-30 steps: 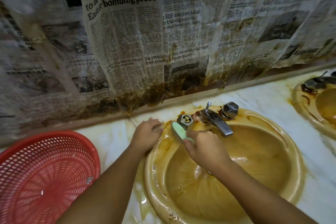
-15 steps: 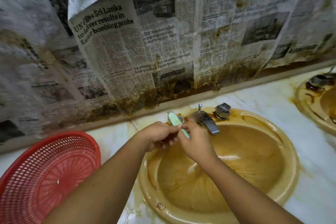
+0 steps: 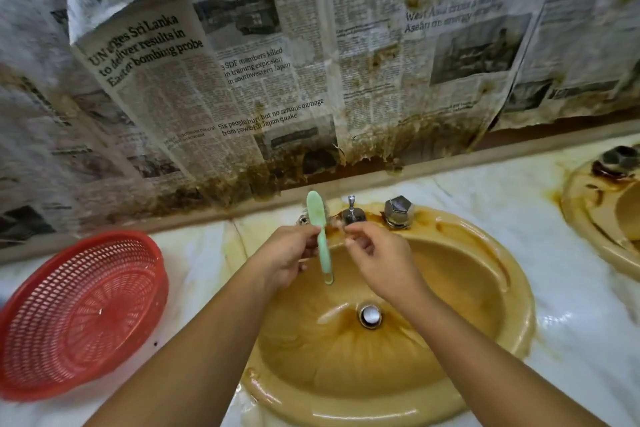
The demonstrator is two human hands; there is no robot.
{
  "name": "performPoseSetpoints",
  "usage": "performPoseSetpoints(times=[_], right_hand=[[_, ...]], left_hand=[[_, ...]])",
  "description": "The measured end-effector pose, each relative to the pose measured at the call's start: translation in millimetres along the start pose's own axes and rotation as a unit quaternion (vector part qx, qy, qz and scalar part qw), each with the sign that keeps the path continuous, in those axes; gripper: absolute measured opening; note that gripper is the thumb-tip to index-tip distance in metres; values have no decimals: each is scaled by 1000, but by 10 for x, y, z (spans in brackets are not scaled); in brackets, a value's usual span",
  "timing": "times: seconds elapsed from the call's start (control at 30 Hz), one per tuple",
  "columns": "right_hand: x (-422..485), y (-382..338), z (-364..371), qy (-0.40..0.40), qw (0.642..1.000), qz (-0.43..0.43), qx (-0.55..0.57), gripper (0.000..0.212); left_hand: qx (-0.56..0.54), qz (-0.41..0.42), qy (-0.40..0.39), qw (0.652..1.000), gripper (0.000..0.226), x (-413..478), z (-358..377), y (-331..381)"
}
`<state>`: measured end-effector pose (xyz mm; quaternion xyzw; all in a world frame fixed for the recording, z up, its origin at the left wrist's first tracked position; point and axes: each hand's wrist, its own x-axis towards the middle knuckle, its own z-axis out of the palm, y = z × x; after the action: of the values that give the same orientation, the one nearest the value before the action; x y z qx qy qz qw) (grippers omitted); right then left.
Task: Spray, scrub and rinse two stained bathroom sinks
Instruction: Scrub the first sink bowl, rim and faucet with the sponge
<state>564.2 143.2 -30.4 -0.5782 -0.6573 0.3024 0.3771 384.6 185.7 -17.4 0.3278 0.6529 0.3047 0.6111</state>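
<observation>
Yellow-brown stains coat your near sink [image 3: 485, 288], set in the marble counter [image 3: 571, 340]. Its back rim is crowded by the tap knob [image 3: 398, 211], close under the newspaper [image 3: 242, 80] on the wall. Bare counter separates it from the second sink [image 3: 602, 218] at the right edge. The red basket [image 3: 79, 315] lies just left of the near sink. The bowl shows brown streaks around the drain [image 3: 370, 315]. Your left hand [image 3: 287, 260] grips the green brush [image 3: 320, 243] by its handle, head up at the back rim. Your right hand [image 3: 377, 256] hovers just beside it over the bowl, fingers loosely curled, holding nothing.
</observation>
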Motion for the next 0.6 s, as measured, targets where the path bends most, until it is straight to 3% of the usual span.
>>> performPoseSetpoints(times=[0.1, 0.33, 0.43, 0.6], right_hand=[[8, 262, -263, 63, 996, -52, -42, 15], [171, 987, -649, 141, 982, -29, -121, 10], [291, 1220, -753, 91, 981, -5, -170, 19], [612, 1503, -799, -61, 954, 0, -293, 51]], left_hand=[[12, 27, 64, 998, 26, 5, -37, -51], [58, 72, 152, 984, 31, 39, -141, -138], [141, 104, 187, 967, 37, 15, -163, -146], [279, 191, 226, 913, 45, 105, -240, -190]])
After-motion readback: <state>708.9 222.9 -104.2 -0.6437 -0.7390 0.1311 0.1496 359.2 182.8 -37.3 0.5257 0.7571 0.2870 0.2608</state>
